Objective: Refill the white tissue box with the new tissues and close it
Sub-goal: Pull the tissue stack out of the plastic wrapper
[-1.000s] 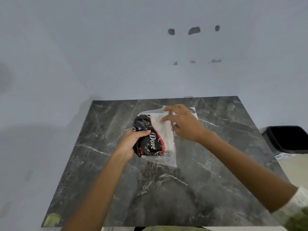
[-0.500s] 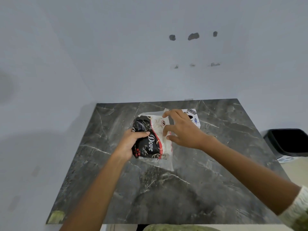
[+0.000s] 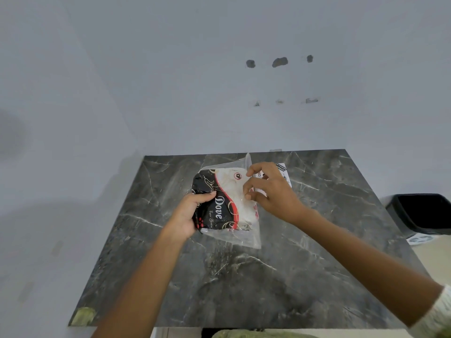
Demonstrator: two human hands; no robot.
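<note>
1. Tissue pack, black and white in clear wrap with "Dove" printed on it, sits over the far middle of the dark marble table.
2. Left hand is clamped on the pack's black near-left end, thumb on top.
3. Right hand has its fingertips curled onto the pack's white right side, pinching at the wrap.
4. White tissue box peeks out just beyond the pack, mostly hidden behind the right hand.
5. Black bin stands well right of the pack, off the table.

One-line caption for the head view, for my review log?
Left hand grips a Dove tissue pack on the marble table while right hand picks at its wrapper.
</note>
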